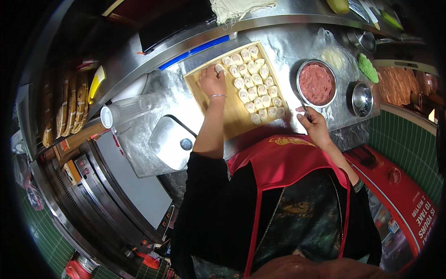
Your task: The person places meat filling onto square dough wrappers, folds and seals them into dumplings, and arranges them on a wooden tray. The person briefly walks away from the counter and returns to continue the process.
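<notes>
My left hand [212, 83], with a bangle at the wrist, reaches over a square wooden tray [232, 117]. Its fingertips grip a folded wonton [220, 68] near the tray's far left side. Several rows of filled wontons [257, 79] cover the right part of the tray. In my right hand [314, 126] is a thin flat filling spatula [304, 105], its tip pointing up and left, just short of the steel bowl [298, 83]. Pink minced meat [316, 83] fills that bowl. Dough wrappers [332, 58], pale and partly hidden, lie in a clear plastic bag beyond it.
A kitchen scale [170, 141] and a clear plastic jug [127, 111] stand on the floured steel worktop [136, 162], left of the tray. To the right are a small steel bowl [363, 100] and a green cloth or sponge [368, 68]. A raised steel shelf [296, 19] runs along the back.
</notes>
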Motion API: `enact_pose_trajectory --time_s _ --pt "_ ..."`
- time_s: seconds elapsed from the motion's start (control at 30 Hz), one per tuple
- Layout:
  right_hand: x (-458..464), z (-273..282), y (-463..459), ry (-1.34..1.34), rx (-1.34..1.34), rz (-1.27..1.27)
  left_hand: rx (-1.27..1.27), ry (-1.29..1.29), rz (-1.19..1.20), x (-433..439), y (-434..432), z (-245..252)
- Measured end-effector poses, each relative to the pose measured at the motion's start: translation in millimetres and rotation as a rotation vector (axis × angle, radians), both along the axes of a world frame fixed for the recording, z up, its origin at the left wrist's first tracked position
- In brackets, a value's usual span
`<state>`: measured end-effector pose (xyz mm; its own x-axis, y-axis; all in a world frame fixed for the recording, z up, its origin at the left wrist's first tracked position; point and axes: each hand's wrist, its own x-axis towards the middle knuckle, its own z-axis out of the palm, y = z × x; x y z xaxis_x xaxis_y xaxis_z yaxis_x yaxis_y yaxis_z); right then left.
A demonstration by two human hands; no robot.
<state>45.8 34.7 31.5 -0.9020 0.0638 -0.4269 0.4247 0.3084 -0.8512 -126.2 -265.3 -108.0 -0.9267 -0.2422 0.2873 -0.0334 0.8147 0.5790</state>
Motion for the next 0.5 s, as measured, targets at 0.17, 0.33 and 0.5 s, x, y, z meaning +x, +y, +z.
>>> enact_pose_trajectory --time_s 0.17,0.33,0.5 --pt "0 3 1 0.011 0.004 -0.004 -0.018 0.045 -0.037 -4 -2 -6" --pt "-7 0 3 -0.007 -0.081 -0.056 0.029 0.064 -0.077 -4 -3 -3" --pt "-13 -4 5 0.114 -0.087 -0.075 -0.015 0.204 -0.013 1 9 18"
